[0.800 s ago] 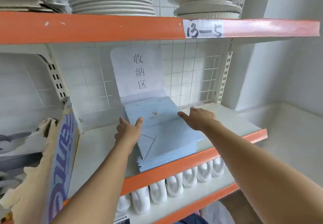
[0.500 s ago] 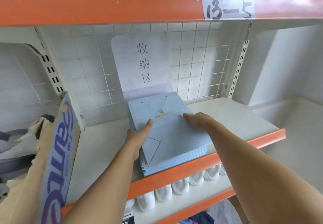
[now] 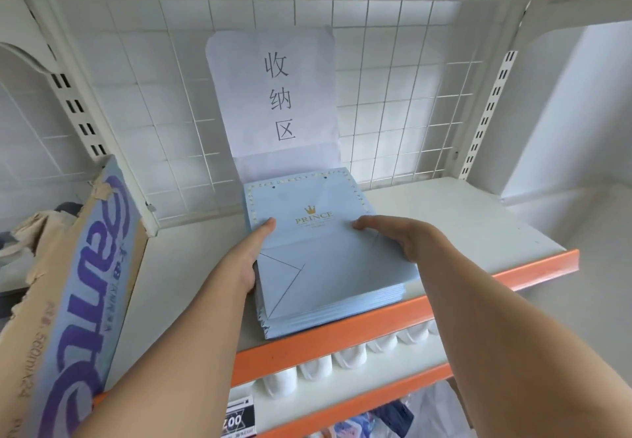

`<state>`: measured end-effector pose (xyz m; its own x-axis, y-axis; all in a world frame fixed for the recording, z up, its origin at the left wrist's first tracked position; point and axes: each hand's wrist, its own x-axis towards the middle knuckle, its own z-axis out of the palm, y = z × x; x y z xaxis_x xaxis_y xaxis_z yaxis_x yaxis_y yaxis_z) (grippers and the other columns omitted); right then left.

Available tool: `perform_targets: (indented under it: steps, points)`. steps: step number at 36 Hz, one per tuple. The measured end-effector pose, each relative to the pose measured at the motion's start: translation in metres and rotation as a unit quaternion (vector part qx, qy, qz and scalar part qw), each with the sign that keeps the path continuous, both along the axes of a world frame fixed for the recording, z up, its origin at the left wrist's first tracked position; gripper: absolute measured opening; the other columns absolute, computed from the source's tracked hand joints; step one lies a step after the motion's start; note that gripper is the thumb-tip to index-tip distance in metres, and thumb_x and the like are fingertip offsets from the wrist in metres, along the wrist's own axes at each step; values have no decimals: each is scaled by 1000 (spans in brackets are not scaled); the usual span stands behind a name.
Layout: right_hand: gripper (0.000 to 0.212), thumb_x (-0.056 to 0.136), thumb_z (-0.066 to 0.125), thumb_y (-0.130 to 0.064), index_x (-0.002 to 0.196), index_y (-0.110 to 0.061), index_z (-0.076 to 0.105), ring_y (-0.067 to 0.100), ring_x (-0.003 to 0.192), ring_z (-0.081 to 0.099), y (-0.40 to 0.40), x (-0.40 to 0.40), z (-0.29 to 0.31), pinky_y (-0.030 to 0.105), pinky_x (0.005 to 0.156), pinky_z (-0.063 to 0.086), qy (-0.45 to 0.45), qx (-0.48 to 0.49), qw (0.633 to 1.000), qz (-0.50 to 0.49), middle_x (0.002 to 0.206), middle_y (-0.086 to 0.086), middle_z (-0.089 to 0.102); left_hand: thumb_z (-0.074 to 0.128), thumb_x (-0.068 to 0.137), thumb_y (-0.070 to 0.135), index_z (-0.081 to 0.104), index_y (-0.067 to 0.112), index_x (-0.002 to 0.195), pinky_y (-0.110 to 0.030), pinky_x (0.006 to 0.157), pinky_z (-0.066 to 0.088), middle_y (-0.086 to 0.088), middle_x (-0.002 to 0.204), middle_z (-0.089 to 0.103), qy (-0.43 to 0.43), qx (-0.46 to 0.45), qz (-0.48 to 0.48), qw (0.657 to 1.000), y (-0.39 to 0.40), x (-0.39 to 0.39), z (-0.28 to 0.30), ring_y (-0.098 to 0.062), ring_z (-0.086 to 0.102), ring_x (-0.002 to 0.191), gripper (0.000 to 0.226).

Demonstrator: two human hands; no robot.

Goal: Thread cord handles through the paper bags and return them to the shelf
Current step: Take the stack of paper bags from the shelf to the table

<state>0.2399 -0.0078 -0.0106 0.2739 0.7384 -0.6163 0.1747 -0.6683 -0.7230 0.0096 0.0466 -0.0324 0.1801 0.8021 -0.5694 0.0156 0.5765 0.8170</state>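
You have both hands on the stack of flat blue paper bags (image 3: 328, 259), which lies on the white shelf (image 3: 478, 218) close to its orange front edge, below the paper sign (image 3: 273, 102) hanging on the wire grid at the back. Your left hand (image 3: 248, 259) clasps the stack's left edge, thumb laid on top of the uppermost bag and the other fingers hidden beside or under the pile. Your right hand (image 3: 396, 236) grips the right edge the same way, thumb on top pointing toward the gold crown print, fingers curled down the side.

As for progress, you appear to be at the very start. The bags are folded flat, and no cord shows on any of them; the small dark spots near the top edge of the uppermost bag may be the handle holes, with nothing through them. No loose cords are in view anywhere, so you will have to find them elsewhere.

Everything is left to do: lift the stack clear, thread the handles bag by bag, then bring the bags back to this shelf. The torn cardboard box (image 3: 78, 301) stands just to the left, so keep your left elbow clear of it as you draw the pile out.
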Motion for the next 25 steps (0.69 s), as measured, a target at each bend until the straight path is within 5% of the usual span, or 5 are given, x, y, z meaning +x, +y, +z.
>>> perform_targets:
  steps: [3,13,19,23,25]
  points:
    - [46,82,62,-58,91,-14,66,23,73,65,0,0,-2,31,68,52,46,24,999,-12,83,7,69,66,89,39,63,17,118,-34,71,49,-12,112,67,-19,13,5,1000,3,1,-1,-25,64,85,36]
    - [55,85,48,-68,86,-16,66,23,76,65,3,11,-10,35,76,51,92,55,993,-40,77,5,71,64,90,44,59,18,81,-29,57,45,-3,70,65,33,16,-15,999,2,5,10,-19,59,65,28]
    - [53,82,54,-67,93,-17,68,25,79,67,8,11,-13,39,84,53,117,56,991,-27,88,7,72,67,87,45,61,21,94,-33,81,47,-3,85,64,28,16,-15,999,1,1,7,-22,62,79,26]
    - [50,85,54,-64,93,-17,68,24,76,67,9,12,-14,36,77,53,139,74,987,-38,84,5,73,71,86,37,66,16,101,-31,74,52,-6,92,69,31,25,-25,999,8,-1,8,-21,64,79,26]
    - [47,86,55,-61,93,-17,68,23,72,68,12,12,-12,36,78,54,152,94,983,-51,80,4,73,71,87,31,65,14,92,-26,63,53,-4,80,70,38,42,-12,998,15,-1,14,-18,63,72,19]
